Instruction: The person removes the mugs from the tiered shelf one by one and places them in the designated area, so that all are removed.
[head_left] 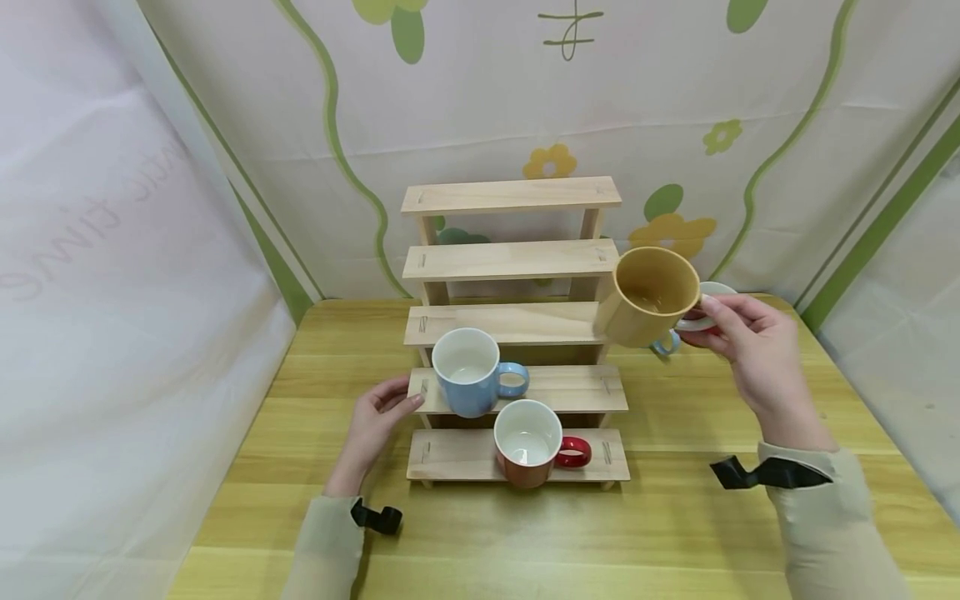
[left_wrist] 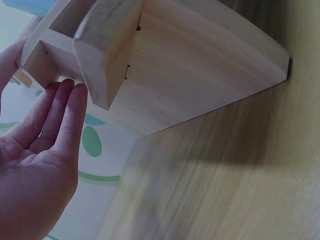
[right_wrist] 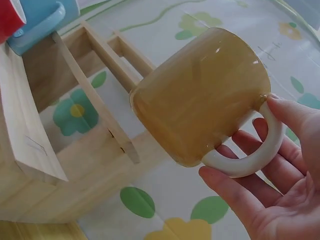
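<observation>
Pinching the white handle (right_wrist: 245,167) between thumb and fingers, the right hand (head_left: 761,354) holds a tan mug (head_left: 637,317) toward two o'clock of the wooden rack's middle (head_left: 525,321); whether it touches a step is unclear. Well apart at eight o'clock, the left hand (head_left: 375,423) grips a step's end. The mug is probably ceramic: stiff, fairly heavy, slick and chippable, so the handle seems the surest hold, though the body may tip downward.

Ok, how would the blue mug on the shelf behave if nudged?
Probably rigid and chippable: the blue mug looks like glazed ceramic. Likely slippery, given its smooth wall. Could tip if pushed forward, standing near the front edge of a narrow step.
</observation>
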